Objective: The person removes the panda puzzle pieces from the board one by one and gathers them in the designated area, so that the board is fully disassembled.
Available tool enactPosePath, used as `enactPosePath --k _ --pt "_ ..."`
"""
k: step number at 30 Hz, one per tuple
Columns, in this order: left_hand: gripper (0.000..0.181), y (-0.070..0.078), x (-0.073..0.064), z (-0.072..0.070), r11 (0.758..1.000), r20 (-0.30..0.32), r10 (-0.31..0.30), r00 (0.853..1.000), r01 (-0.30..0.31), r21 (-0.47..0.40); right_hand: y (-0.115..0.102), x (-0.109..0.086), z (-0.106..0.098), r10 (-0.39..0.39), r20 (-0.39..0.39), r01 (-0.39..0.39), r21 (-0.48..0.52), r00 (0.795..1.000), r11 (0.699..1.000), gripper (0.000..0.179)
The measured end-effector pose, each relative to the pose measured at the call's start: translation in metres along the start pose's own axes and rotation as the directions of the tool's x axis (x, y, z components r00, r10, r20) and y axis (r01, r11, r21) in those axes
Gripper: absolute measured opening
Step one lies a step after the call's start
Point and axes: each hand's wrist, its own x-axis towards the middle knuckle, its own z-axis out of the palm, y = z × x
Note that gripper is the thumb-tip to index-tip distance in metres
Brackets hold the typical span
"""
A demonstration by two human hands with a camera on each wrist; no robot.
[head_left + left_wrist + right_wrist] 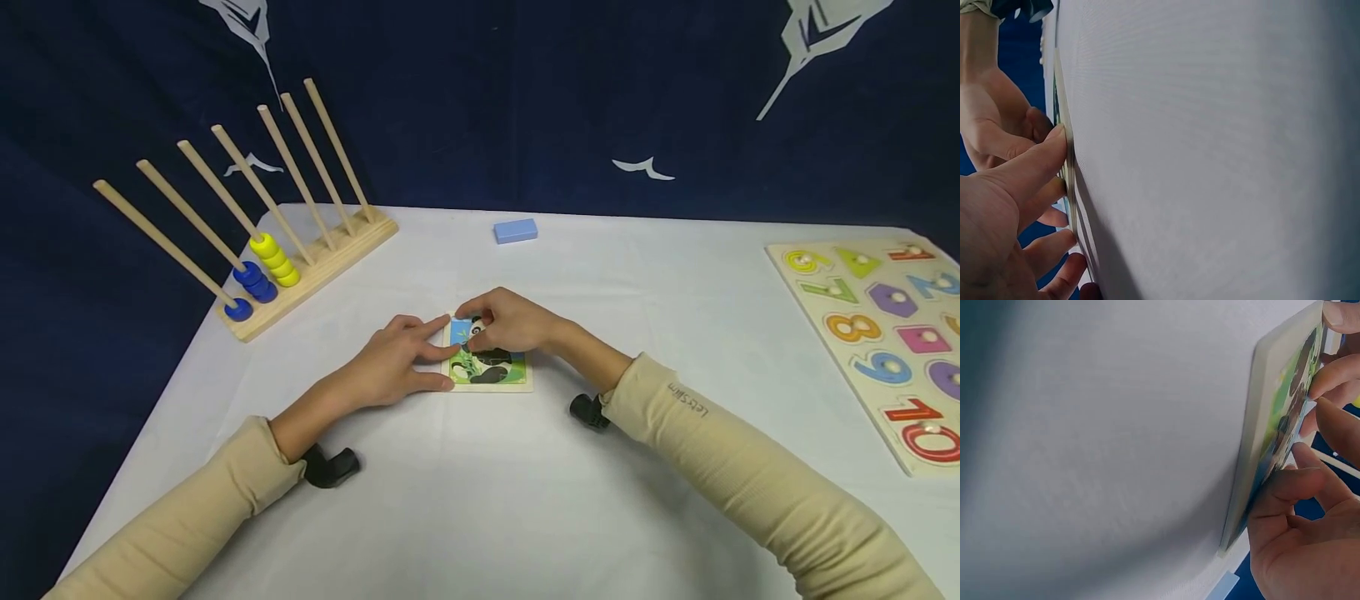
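Observation:
A small panda puzzle [491, 367], a pale-rimmed board with a panda on green and blue, lies flat on the table in the head view. My left hand [390, 362] touches its left side with thumb and fingers spread and fairly straight. Over the upper part of the picture, my right hand [513, 321] bends its thumb and fingers down onto the surface. Whether it pinches a loose piece is hidden. Seen edge-on in the right wrist view, the puzzle [1260, 419] has fingertips of both hands at its face and far edge.
A wooden abacus stand [330, 262] with tall rods and blue and yellow rings stands at the back left. A blue block [515, 232] lies behind the puzzle. At the right is a number puzzle board [847, 367]. White cloth [480, 500] covers the table.

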Motion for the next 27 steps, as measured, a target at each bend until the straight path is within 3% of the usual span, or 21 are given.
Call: enactPosePath --k 12,20,22,27 --pt "0.049 -0.001 -0.0012 0.0001 1.0 -0.001 0.005 1.0 -0.005 0.002 -0.0028 0.0038 -0.0032 0.114 0.03 -0.116 0.074 0.993 0.99 0.049" --pt "0.05 0.0001 0.0028 -0.0006 1.0 0.012 0.018 1.0 -0.018 0.006 -0.0025 0.001 -0.0042 0.101 0.004 -0.101 0.11 0.995 0.989 0.042" --pt "0.05 0.0003 0.0023 -0.0007 1.0 0.011 0.015 1.0 -0.015 0.007 -0.0026 0.0009 -0.0029 0.072 0.005 -0.072 0.076 0.997 0.994 0.04" --pt "0.049 -0.0006 0.0016 0.0001 1.0 0.007 0.01 1.0 -0.01 0.011 -0.0043 0.002 0.0008 0.012 -0.004 -0.013 -0.133 1.0 0.991 0.047"
